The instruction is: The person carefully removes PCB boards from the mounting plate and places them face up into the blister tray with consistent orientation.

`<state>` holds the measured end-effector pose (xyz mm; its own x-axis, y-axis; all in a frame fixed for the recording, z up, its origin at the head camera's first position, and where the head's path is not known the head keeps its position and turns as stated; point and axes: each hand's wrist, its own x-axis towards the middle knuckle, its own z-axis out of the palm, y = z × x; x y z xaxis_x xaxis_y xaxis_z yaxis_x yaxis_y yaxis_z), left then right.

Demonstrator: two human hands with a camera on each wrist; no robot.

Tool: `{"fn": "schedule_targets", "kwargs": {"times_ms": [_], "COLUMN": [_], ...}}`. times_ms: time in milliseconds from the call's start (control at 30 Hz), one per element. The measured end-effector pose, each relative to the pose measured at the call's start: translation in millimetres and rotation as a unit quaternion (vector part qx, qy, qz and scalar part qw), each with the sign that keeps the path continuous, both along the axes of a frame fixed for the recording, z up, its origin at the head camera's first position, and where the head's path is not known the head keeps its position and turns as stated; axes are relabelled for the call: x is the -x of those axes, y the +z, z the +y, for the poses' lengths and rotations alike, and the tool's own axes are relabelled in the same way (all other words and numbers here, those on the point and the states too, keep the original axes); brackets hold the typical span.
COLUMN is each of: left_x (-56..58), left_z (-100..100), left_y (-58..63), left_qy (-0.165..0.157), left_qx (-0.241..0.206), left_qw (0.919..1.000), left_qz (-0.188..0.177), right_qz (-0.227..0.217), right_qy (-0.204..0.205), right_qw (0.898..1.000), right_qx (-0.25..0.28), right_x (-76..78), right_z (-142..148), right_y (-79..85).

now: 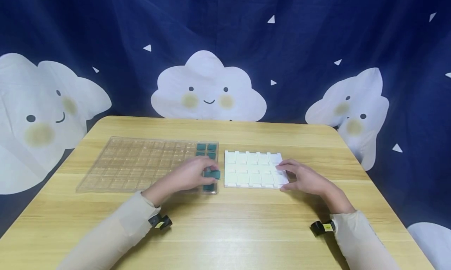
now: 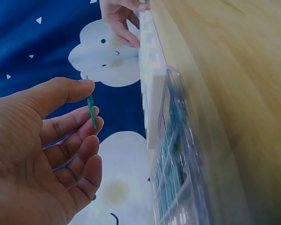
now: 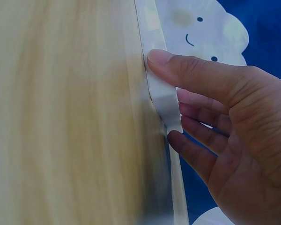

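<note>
My left hand (image 1: 190, 172) pinches a thin dark green plate (image 1: 213, 174) between thumb and fingertips, above the right end of a clear plastic tray (image 1: 148, 190). Seen edge-on in the left wrist view, the green plate (image 2: 92, 112) is a narrow strip. More green pieces (image 1: 211, 147) sit in the tray's right-hand compartments, partly hidden by the hand. Beside that tray lies a white slotted tray (image 1: 251, 170) with two rows of shallow recesses. Its right end is held by my right hand (image 1: 304, 178), and in the right wrist view the thumb (image 3: 161, 63) presses on its side.
Both trays lie flat on a wooden table (image 1: 246, 231), with a narrow gap between them. Behind the table hangs a dark blue curtain (image 1: 282, 46) printed with white clouds. Each wrist carries a small black camera (image 1: 160, 221).
</note>
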<state>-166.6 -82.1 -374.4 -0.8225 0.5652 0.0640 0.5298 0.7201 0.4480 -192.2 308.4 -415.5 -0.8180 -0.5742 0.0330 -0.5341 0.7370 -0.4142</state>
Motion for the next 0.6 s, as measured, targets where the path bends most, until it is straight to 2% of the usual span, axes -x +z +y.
{"fn": "schedule_targets", "kwargs": {"times_ms": [167, 400, 600], "left_x": [-2.2, -2.9, -2.1], "left_z": [-8, -18, -26], "left_y": [-2.0, -6.0, -9.7], "left_qy": [0.003, 0.006, 0.022], "left_qx": [-0.006, -0.015, -0.016], "left_qw": [0.9999, 0.9999, 0.9996], "left_qz": [-0.008, 0.002, -0.009], "right_qz": [-0.004, -0.002, -0.004], "right_qy": [-0.005, -0.005, -0.003], "right_qw": [1.0, 1.0, 1.0], "right_qx": [-0.001, 0.002, 0.004], "right_x": [-0.7, -1.5, -1.7], "right_z": [0, 0, 0], "right_y": [0.6, 0.9, 1.0]}}
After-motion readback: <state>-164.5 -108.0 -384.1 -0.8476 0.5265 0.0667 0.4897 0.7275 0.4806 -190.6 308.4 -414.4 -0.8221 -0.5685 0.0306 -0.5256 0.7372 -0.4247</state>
